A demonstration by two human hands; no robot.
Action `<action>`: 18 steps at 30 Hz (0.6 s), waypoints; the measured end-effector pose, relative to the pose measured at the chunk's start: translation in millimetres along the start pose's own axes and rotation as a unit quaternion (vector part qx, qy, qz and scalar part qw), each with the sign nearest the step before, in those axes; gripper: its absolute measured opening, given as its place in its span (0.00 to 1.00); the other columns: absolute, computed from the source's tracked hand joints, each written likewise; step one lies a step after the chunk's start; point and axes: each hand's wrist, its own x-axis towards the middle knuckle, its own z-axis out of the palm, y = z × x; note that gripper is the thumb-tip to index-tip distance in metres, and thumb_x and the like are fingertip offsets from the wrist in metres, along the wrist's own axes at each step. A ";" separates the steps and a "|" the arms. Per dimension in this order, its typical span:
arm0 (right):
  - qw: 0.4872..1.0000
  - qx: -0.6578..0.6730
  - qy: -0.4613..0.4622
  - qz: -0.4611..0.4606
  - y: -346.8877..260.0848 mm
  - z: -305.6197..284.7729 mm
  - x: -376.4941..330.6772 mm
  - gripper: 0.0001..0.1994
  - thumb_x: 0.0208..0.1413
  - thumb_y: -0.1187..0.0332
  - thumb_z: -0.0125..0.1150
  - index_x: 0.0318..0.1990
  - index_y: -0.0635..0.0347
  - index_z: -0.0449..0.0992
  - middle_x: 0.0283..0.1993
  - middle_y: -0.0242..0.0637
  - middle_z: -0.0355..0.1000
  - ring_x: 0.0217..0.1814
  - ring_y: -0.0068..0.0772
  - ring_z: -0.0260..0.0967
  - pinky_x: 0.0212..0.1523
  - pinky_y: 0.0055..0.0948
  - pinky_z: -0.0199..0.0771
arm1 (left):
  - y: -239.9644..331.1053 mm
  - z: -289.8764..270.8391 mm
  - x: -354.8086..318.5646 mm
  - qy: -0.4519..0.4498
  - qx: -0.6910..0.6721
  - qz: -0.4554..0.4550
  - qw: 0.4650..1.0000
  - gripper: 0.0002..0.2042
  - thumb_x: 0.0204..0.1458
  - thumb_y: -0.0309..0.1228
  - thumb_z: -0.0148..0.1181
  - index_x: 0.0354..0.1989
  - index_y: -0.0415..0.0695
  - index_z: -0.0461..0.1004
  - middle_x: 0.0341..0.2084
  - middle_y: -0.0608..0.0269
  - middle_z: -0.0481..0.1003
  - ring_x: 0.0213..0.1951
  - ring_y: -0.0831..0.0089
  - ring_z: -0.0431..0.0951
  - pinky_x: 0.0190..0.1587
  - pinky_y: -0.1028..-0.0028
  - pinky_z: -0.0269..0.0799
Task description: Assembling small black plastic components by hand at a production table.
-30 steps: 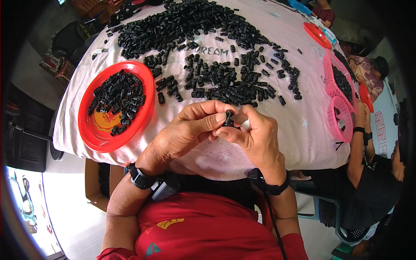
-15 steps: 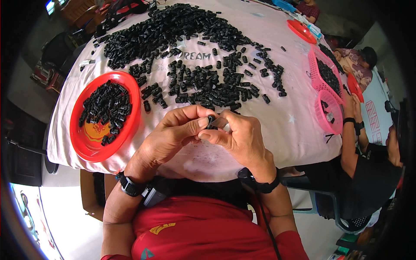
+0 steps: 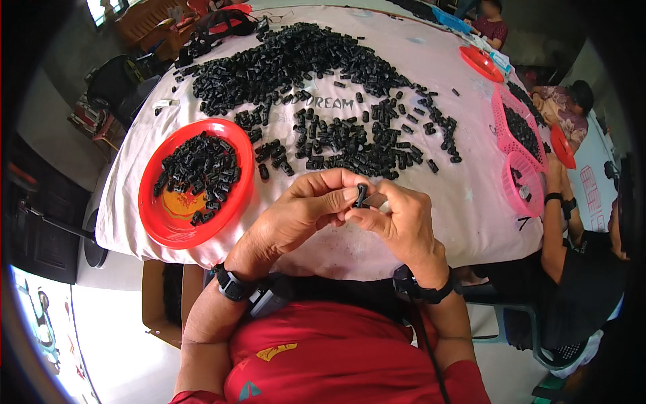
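Both hands meet above the desk's [image 3: 464,202] near edge: left hand [image 3: 296,215] and right hand [image 3: 397,225] fingers pinch one small black plastic piece [image 3: 361,195] between them. Left of the fingers, a red plate [image 3: 151,215] holds some pieces; beyond them, a far larger heap of black pieces [image 3: 316,87] looks unworked.

small part [image 3: 361,195]: black matt plastic | plate [image 3: 237,202]: glossy red plastic | tablecloth [image 3: 464,195]: pale matt cloth

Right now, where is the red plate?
In the head view the red plate sits on the table's left side, left of the left hand, beside the big spread of black pieces.
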 end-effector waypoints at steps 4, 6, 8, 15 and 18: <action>1.000 -0.008 0.016 0.002 2.0 0.6 -1.0 0.24 0.45 0.44 0.67 0.27 0.59 0.73 0.20 0.37 0.74 0.21 0.36 0.74 0.20 0.29 0.70 | -0.7 0.1 0.0 0.014 -0.010 -0.011 1.000 0.12 0.60 0.32 0.55 0.48 0.40 0.73 0.38 0.68 0.75 0.36 0.81 0.73 0.41 0.79 0.70; 1.000 -0.006 0.005 0.008 4.9 2.9 0.4 0.24 0.45 0.45 0.67 0.26 0.59 0.73 0.20 0.38 0.74 0.20 0.36 0.74 0.20 0.29 0.70 | 0.1 -1.0 0.6 0.016 0.005 -0.013 1.000 0.12 0.60 0.33 0.55 0.48 0.41 0.73 0.38 0.68 0.75 0.35 0.82 0.73 0.41 0.79 0.70; 1.000 -0.003 -0.002 0.016 7.0 4.2 0.8 0.24 0.45 0.45 0.68 0.26 0.59 0.72 0.20 0.38 0.73 0.20 0.36 0.74 0.19 0.29 0.70 | 1.7 -2.3 1.9 0.009 0.013 -0.017 1.000 0.12 0.60 0.33 0.55 0.48 0.41 0.73 0.37 0.69 0.75 0.34 0.82 0.73 0.40 0.80 0.69; 0.999 0.019 0.033 0.024 13.1 -0.9 -1.7 0.24 0.45 0.46 0.69 0.28 0.60 0.71 0.19 0.37 0.71 0.17 0.34 0.71 0.16 0.29 0.67 | 11.3 0.2 0.1 0.119 -0.035 0.013 0.992 0.11 0.60 0.31 0.54 0.48 0.41 0.73 0.32 0.70 0.74 0.32 0.82 0.72 0.36 0.81 0.67; 0.993 0.111 0.019 0.043 8.0 -5.2 -1.4 0.19 0.47 0.55 0.72 0.34 0.59 0.72 0.24 0.35 0.74 0.19 0.29 0.73 0.19 0.26 0.70 | 12.1 -0.1 -0.4 0.124 -0.019 -0.007 0.992 0.10 0.59 0.33 0.56 0.46 0.44 0.74 0.30 0.71 0.75 0.29 0.84 0.71 0.34 0.83 0.65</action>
